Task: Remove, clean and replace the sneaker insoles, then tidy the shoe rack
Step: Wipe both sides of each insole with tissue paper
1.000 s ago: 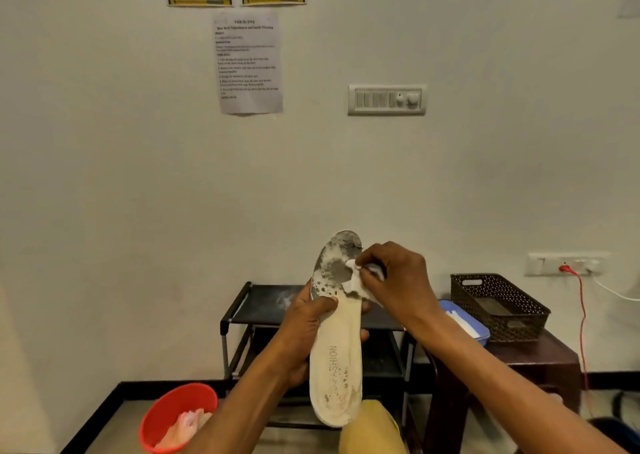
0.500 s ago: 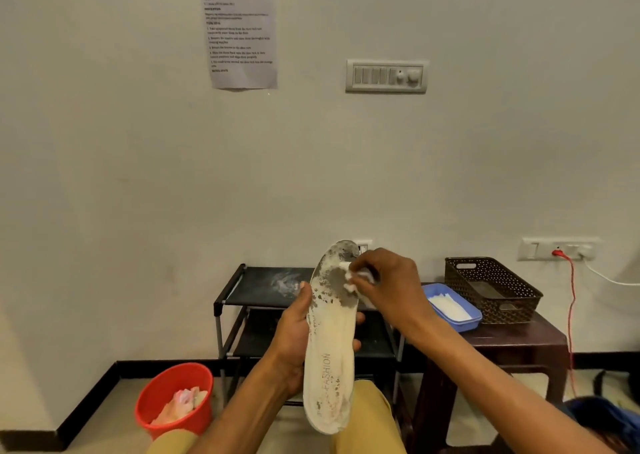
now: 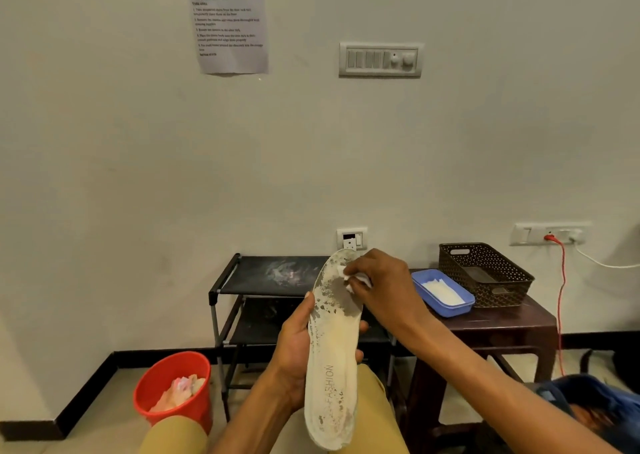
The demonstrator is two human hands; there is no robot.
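Note:
My left hand [image 3: 294,353] grips a worn white insole [image 3: 334,349] upright by its middle, thumb on the left edge and fingers wrapped behind. The insole reads "FASHION" near the heel and has grey worn patches at the toe. My right hand [image 3: 377,280] pinches a small white wipe [image 3: 356,280] and presses it on the toe end of the insole. Behind the insole stands the black two-tier shoe rack [image 3: 263,277], its shelves bare and the top one smudged with dust.
A red bucket [image 3: 173,384] with crumpled wipes stands on the floor at the left of the rack. On a dark brown table [image 3: 502,322] to the right sit a blue tray [image 3: 443,292] of white wipes and a brown woven basket [image 3: 485,273]. A red cable [image 3: 561,301] hangs from a wall socket.
The view has tilted downward, so rack and table sit higher in the frame. My right hand with the wipe has stayed at the insole's toe, shifting slightly; the left hand's grip is unchanged.

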